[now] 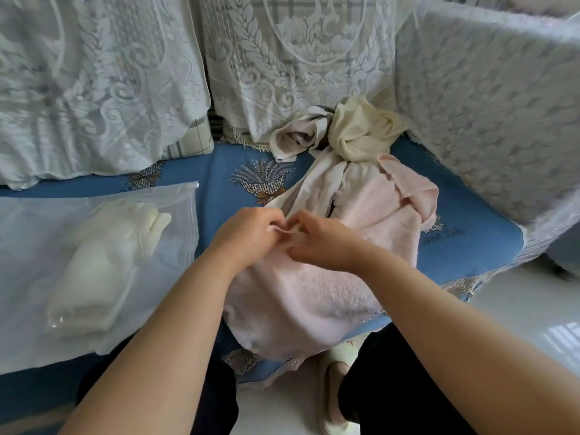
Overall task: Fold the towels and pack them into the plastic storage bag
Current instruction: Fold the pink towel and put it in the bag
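— Lace-covered cushions (298, 58) stand behind a blue sofa seat (464, 243), and everything lies on that seat. Where are the towels?

— A pink towel (317, 293) is spread at the seat's front edge and hangs over it. A cream towel (357, 133) and a whitish one (298, 130) sit bunched at the seat's back. The plastic bag (40, 246), on the seat to the pink towel's left, already holds a folded pale towel (103, 262).

— So which step is this?

— Folding the pink one, I'd judge, just beginning. Next, an edge needs lifting and carrying across, corners matched.

— And the fingers?

— The left hand (248, 237) and right hand (323, 243) meet over the pink towel, fingers (301, 219) curled narrow and pinching a small bit of its fabric between them.
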Motion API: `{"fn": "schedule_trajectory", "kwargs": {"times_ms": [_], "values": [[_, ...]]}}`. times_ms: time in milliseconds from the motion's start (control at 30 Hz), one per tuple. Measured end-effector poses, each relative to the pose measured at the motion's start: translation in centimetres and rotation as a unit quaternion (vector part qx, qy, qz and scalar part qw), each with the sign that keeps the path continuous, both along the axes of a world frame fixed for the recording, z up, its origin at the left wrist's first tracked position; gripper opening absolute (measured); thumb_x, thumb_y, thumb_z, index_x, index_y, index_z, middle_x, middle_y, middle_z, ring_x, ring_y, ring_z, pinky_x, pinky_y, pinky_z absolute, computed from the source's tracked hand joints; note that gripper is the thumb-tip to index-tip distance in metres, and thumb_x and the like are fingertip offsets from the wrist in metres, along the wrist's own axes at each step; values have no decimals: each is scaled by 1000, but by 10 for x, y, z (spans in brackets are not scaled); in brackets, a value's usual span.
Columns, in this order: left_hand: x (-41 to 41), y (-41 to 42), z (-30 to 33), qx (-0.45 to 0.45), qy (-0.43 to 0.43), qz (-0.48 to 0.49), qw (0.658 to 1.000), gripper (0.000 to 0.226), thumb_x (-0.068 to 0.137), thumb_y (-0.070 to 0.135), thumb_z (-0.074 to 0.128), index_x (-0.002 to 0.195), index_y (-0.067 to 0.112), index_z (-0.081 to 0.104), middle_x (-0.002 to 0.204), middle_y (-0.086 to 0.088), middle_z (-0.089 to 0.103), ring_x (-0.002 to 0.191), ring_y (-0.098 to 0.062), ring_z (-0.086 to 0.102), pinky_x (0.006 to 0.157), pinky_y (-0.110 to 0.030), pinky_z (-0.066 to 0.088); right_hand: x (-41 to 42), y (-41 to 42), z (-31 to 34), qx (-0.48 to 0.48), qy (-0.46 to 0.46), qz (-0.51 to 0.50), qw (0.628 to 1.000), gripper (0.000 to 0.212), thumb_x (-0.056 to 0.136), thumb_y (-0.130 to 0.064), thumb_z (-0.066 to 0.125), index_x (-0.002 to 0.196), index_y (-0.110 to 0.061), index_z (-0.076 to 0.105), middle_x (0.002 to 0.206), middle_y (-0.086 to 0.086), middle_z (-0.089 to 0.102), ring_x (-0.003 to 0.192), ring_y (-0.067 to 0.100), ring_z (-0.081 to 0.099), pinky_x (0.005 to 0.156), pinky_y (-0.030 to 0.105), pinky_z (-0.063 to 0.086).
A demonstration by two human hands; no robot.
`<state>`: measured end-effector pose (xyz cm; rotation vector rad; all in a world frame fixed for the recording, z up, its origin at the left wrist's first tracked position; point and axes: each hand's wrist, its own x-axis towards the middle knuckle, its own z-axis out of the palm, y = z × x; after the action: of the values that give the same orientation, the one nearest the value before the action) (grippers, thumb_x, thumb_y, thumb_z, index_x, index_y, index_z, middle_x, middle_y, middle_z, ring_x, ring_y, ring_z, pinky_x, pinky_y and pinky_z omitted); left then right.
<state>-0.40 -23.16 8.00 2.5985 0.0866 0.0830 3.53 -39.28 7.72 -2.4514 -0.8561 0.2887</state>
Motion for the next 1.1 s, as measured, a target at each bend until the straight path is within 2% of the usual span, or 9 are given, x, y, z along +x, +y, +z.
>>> {"fn": "schedule_trajectory", "kwargs": {"times_ms": [133, 233, 400, 467, 567, 667, 767, 867, 1100], "values": [[6, 30, 3, -13, -81, 121, 989, 16, 82, 36, 70, 74, 27, 59, 75, 5, 60, 73, -20, 55, 59, -31, 38, 18, -32, 18, -50, -71, -1, 996, 39, 87, -47, 59, 63, -17, 49, 59, -6, 46, 60, 12, 46, 64, 27, 31], [15, 46, 4, 15, -132, 213, 968, 19, 87, 32, 64, 77, 20, 54, 79, 0, 56, 76, -28, 52, 61, -31, 33, 27, -58, 34, 15, -46, -91, 995, 52, 84, -50, 62, 52, -17, 37, 52, -5, 36, 52, 9, 35, 51, 21, 26], [25, 68, 0, 15, -169, 314, 934, 12, 90, 28, 55, 92, 16, 57, 95, -11, 64, 87, -36, 56, 64, -33, 35, 57, -99, 12, -247, 94, -139, 955, 42, 83, -55, 60, 83, -14, 55, 70, -4, 47, 62, 11, 43, 57, 22, 33], [27, 69, 0, -28, -158, 312, 937, 13, 89, 29, 55, 98, 20, 57, 89, -6, 63, 88, -33, 57, 64, -32, 36, 64, -102, -1, -307, 47, -172, 935, 53, 84, -61, 52, 101, -12, 60, 84, 2, 54, 80, 19, 53, 77, 27, 45], [25, 49, 4, -113, -92, 190, 971, 49, 83, 31, 65, 128, 29, 46, 73, 3, 51, 79, -25, 57, 68, -35, 44, 56, -77, 5, -55, 17, -245, 968, 38, 85, -52, 57, 87, -13, 59, 76, 2, 56, 76, 22, 56, 69, 34, 43], [14, 11, 5, -183, 23, -41, 982, 92, 74, 36, 76, 141, 56, 17, 70, 5, 53, 63, -6, 53, 68, -23, 48, 29, -42, 15, 144, 132, -110, 975, 32, 84, -40, 66, 76, -12, 53, 64, -5, 45, 57, 9, 42, 55, 23, 32], [13, -14, -3, -130, 76, -117, 982, 55, 74, 29, 74, 114, 58, 49, 93, 13, 66, 89, -7, 64, 76, -27, 52, 10, -17, 13, 155, 145, 11, 977, 34, 84, -35, 69, 72, -6, 55, 65, -7, 45, 60, 3, 41, 61, 18, 34], [17, -1, 2, -51, 8, -34, 998, 11, 79, 26, 63, 83, 36, 61, 80, 12, 64, 85, -16, 63, 65, -30, 46, 18, -16, 19, 166, 88, 9, 982, 35, 82, -33, 70, 58, -19, 48, 52, -16, 40, 51, -1, 36, 53, 17, 28], [34, 69, -3, -58, -126, 250, 958, 23, 86, 10, 43, 99, 16, 61, 105, -13, 65, 98, -34, 57, 72, -32, 40, 23, -45, 25, -32, 144, 22, 989, 38, 82, -32, 70, 59, -17, 43, 55, -3, 39, 48, 8, 34, 45, 18, 24]]}}
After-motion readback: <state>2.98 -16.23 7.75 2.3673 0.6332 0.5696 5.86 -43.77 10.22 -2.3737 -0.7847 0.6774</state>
